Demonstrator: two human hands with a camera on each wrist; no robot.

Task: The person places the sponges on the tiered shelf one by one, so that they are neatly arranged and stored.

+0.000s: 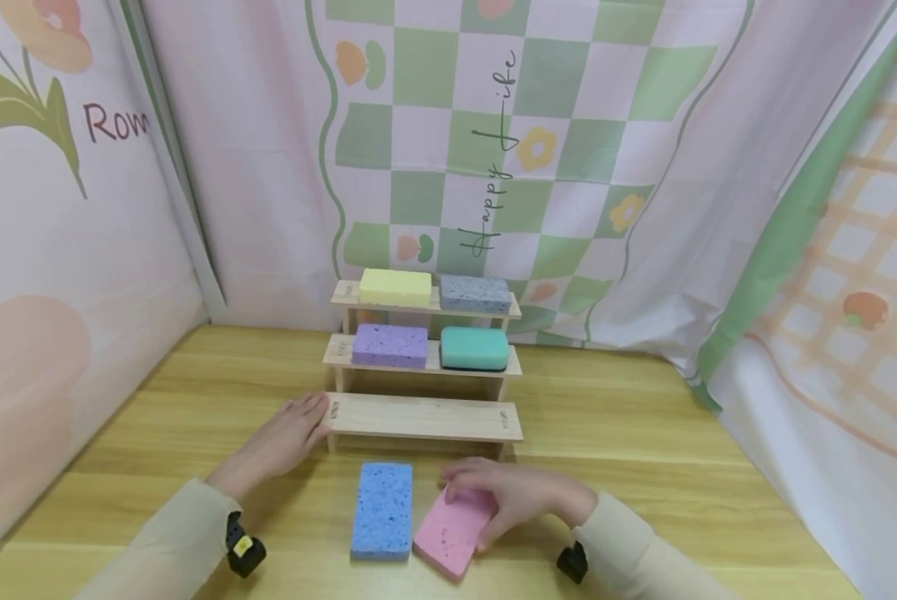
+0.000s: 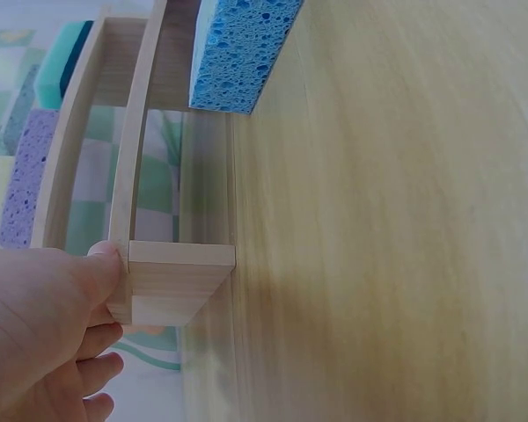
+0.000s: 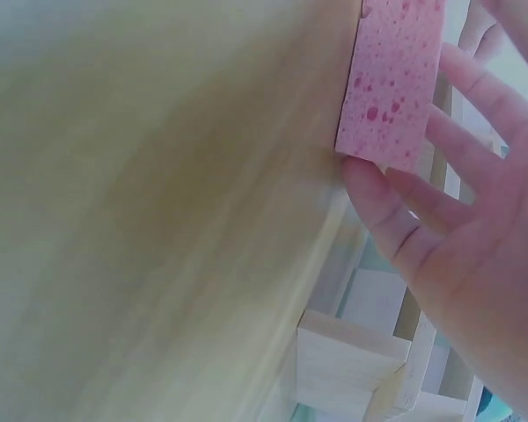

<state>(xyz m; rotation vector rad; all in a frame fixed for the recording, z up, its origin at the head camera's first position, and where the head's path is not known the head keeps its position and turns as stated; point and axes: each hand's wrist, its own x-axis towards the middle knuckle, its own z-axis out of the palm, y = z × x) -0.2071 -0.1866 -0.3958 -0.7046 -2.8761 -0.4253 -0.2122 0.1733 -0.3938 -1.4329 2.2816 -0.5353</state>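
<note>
A three-tier wooden stand faces me. At the left end of its lowest step, my left hand grips the board's corner between thumb and fingers. Its thumb lies against the board edge in the left wrist view. In front of the stand, my right hand holds a pink sponge by its far and right edges. The sponge sits tilted; the right wrist view shows the thumb at one end and fingers along the side. Left of it a blue sponge lies flat on the table.
The middle step carries a purple sponge and a teal sponge. On the top step are a yellow sponge and a grey sponge. The wooden table is bordered by printed curtains behind and at both sides.
</note>
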